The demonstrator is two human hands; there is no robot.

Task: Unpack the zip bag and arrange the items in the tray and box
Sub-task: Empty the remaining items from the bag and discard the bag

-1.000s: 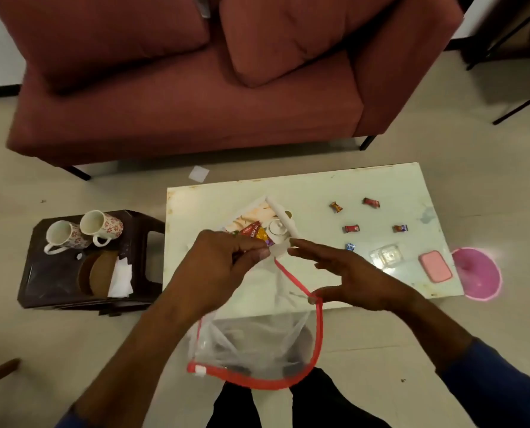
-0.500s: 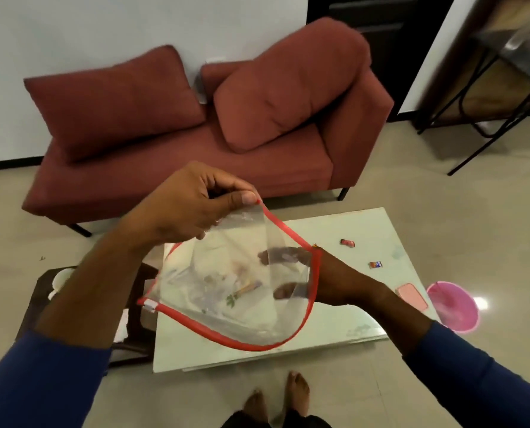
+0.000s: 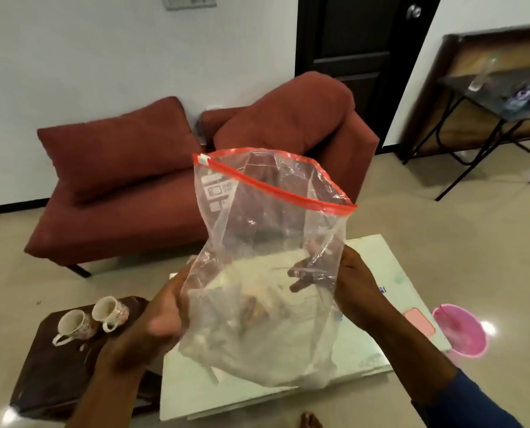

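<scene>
I hold the clear zip bag point(image 3: 267, 217) upright in front of me, above the white table point(image 3: 365, 350). Its red zip strip runs along the top, with the white slider at the top left. My left hand point(image 3: 152, 322) grips the bag's lower left side. My right hand point(image 3: 356, 288) grips the right side, and its fingers show through the plastic. Blurred shapes show through the bag's lower part; I cannot tell whether they are inside it or on the table behind. The tray is hidden behind the bag.
A pink box lid point(image 3: 418, 319) lies at the table's right edge, with a pink bowl point(image 3: 461, 332) on the floor beside it. Two mugs point(image 3: 72, 327) stand on a dark side table point(image 3: 50, 375) at left. A red sofa point(image 3: 134, 196) is behind.
The bag has swung from lying low with its mouth toward me to standing upright, zip on top. My left hand moved from the zip edge to the lower left side. My view tilted up.
</scene>
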